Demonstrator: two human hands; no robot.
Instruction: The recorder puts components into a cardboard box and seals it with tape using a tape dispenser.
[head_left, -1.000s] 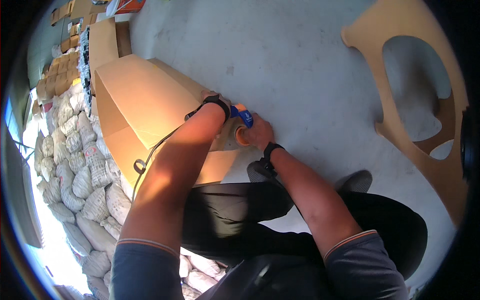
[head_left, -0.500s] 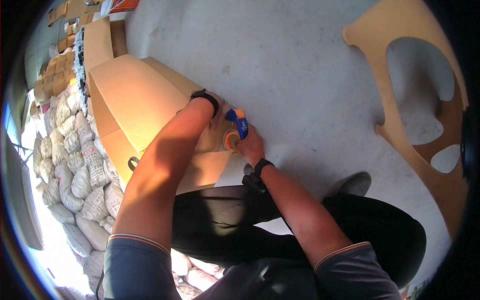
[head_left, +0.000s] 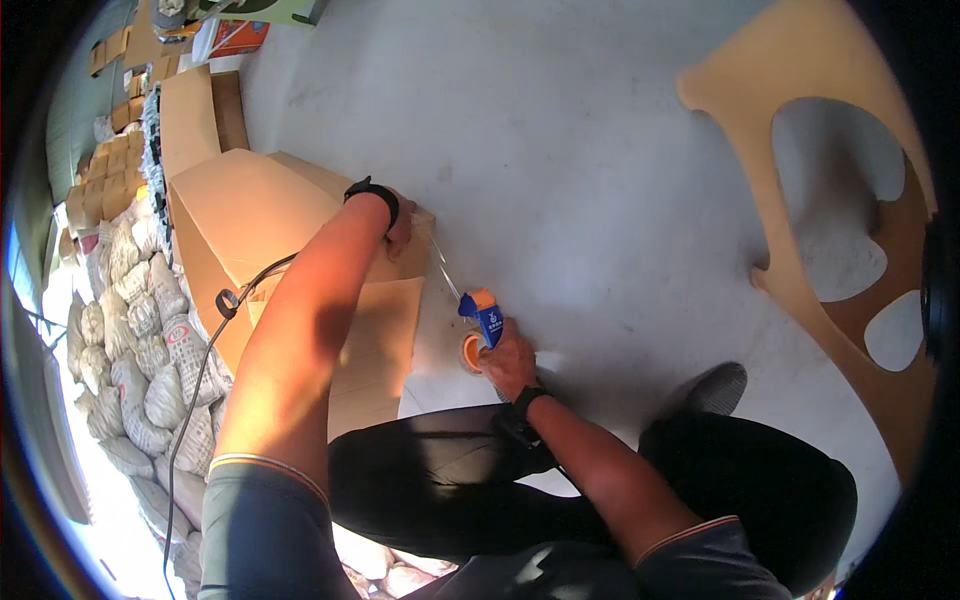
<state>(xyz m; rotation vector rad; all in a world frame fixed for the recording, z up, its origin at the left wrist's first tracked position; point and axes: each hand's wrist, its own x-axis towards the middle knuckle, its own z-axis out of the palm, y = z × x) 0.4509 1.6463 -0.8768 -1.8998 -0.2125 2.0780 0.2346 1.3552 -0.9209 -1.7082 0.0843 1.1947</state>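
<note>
A tan cardboard box (head_left: 255, 205) with its flaps raised lies on the floor to my left. My left hand (head_left: 401, 228) is closed on the box's right end, its fingertips partly hidden. My right hand (head_left: 511, 362) grips a blue and orange tape dispenser (head_left: 489, 326), which stands off the box. On the dispenser sits a roll of clear tape (head_left: 472, 353) with an orange core. A thin shiny strip of tape (head_left: 446, 272) stretches between the dispenser and the box end beside my left hand.
Piled sacks (head_left: 150, 370) line the left side, with stacked cartons (head_left: 110, 170) behind them. A large tan sheet with cut-out holes (head_left: 745, 130) lies at the right. A black cable (head_left: 190, 420) hangs by my left arm. My shoe (head_left: 718, 388) rests on the grey floor (head_left: 590, 190).
The tape dispenser in my right hand has moved nearer to me and away from the box, drawing out a strip of tape. My left hand stays at the box end. The black cable shows more.
</note>
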